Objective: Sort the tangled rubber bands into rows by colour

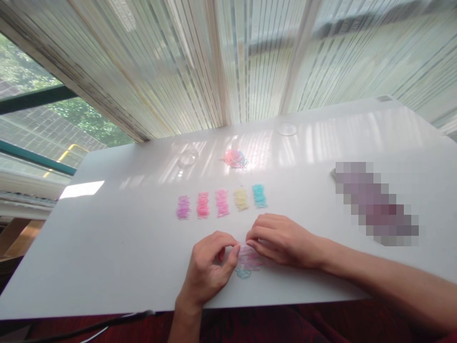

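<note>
At the near middle of the table, my left hand is closed, thumb and forefinger pinched over a patch of thin loops that look like small rubber bands. My right hand faces it, fingers bent together and tips almost meeting the left ones. A faint pale strand shows between the fingertips. Below them lie pink-purple rubber bands in a rough column, partly hidden by the hands, and a few teal rubber bands. Beyond, separate columns hold purple, coral, pink, yellow and turquoise bands.
A mixed heap of bands lies farther back on the white table. A clear round container stands left of it, and a clear round lid or dish to the right. A blurred-out object lies at right. Blinds hang behind.
</note>
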A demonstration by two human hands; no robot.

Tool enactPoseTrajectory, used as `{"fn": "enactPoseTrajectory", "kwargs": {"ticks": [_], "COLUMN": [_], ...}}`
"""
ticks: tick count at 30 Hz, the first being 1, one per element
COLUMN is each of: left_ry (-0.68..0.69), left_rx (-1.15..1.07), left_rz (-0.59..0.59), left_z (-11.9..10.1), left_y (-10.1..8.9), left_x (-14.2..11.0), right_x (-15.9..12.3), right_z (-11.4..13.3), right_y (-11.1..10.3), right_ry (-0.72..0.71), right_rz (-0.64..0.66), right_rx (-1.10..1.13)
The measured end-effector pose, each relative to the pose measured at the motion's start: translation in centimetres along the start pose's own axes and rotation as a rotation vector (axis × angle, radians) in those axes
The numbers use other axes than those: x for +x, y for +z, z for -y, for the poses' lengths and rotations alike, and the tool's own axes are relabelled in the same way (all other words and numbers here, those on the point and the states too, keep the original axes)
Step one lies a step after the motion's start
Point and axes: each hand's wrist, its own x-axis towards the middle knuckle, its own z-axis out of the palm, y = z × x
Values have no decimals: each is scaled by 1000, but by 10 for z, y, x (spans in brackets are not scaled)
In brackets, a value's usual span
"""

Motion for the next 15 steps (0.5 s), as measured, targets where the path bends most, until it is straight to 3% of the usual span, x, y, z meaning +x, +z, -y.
{"fn": "enactPoseTrajectory", "kwargs": {"ticks": [15], "left_ry": [41], "left_rx": [-8], "left_rz": [-15], "left_z": [6], "left_y": [3], "left_x": [0], "right_x": [0], "right_z": [0], "right_y": [2], "right_ry": [3], "right_rz": [55], "right_rx": [17]}}
